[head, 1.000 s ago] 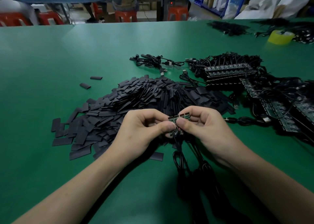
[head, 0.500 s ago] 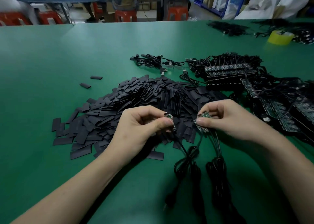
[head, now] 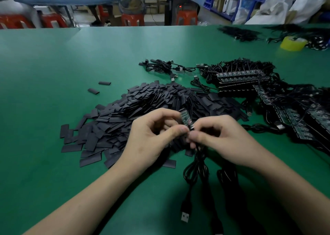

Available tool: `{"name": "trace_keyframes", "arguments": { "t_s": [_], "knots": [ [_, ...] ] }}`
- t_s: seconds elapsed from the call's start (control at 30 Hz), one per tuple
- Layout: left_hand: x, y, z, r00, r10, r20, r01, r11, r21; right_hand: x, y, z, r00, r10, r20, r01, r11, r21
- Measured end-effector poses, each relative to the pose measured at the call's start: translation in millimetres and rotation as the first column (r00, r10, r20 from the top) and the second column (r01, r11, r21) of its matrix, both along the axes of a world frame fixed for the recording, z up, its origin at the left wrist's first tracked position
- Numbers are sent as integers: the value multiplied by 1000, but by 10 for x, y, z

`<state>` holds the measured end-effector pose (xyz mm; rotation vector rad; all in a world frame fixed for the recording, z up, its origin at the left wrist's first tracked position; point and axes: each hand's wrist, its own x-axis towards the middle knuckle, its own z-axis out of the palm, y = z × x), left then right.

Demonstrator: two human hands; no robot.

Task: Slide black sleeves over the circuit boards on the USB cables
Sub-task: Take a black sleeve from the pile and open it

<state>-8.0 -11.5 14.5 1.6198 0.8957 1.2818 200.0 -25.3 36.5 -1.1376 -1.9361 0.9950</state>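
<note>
The person's left grip (head: 153, 133) and right grip (head: 220, 139) meet above the near middle of the green table (head: 53, 65), thumbs almost touching. Between them stands a small circuit board (head: 185, 117), tilted, its top leaning away and slightly left; motion blur hides its detail. The left grip is clamped on the board's lower end, thumb in front and curled fingers behind. The right grip is pinched together on the black USB cable (head: 196, 165) just under the board, fingers curled. Whether either grip also holds a sleeve cannot be told. The cable drops from the right grip in a loose coil onto the table and ends in a USB plug (head: 184, 217) lying near the bottom edge. A second coiled cable (head: 228, 177) lies just beside it to the right, below the right wrist. Directly behind and left of the hands spreads a large heap of flat black sleeves (head: 125, 120), with two stray sleeves (head: 104, 83) lying apart on the far left side. Beyond the heap are a few loose USB cables (head: 160, 67), and to the right are stacked rows of circuit boards with cables attached (head: 242, 77), more of them running along the right edge (head: 294, 120). A yellow tape roll (head: 292, 42) sits at the far right.
</note>
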Motion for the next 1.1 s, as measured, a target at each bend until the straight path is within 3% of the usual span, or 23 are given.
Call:
{"name": "trace_keyframes", "arguments": {
  "t_s": [0.1, 0.2, 0.27, 0.33, 0.47, 0.6, 0.73, 0.83, 0.93, 1.03, 1.1],
  "knots": [
    [36, -59, -26, 973, -47, -224, 65, 995, 74, 105, -12, 84, 945, -18, -326, -20, 994, -112],
    [18, -61, -19, 903, 22, -429, 66, 980, 189, 232, 0, 166, 816, -14, -578, -102, 981, -167],
    [-39, -22, -3, 839, 92, -536, 55, 966, 253, 339, 12, 264, 729, 13, -684, -169, 972, -161],
    [-98, 15, 2, 758, 176, -628, 58, 941, 333, 456, 23, 397, 699, 34, -715, -196, 970, -146],
    [-136, 55, -15, 660, 201, -723, 150, 909, 389, 630, 18, 594, 861, 25, -508, -42, 999, -23],
    [-119, 68, -27, 632, 213, -746, 196, 886, 419, 708, -24, 697, 977, -10, -215, 50, 982, 180],
    [-77, 38, -36, 662, 190, -725, 221, 875, 431, 642, -31, 685, 967, -47, -251, 87, 985, 152],
    [-58, 42, -48, 637, 247, -730, 213, 854, 474, 585, 0, 665, 970, -111, -215, 157, 965, 208],
    [-101, 98, -54, 572, 342, -745, 152, 849, 506, 577, 19, 718, 981, -196, -4, 187, 929, 320],
    [-134, 132, -78, 526, 384, -759, 111, 854, 508, 479, 60, 714, 912, -299, 280, 166, 894, 417],
    [-123, 132, -84, 516, 389, -763, 89, 862, 500, 332, 93, 634, 869, -290, 401, 128, 915, 384]
  ]
}}
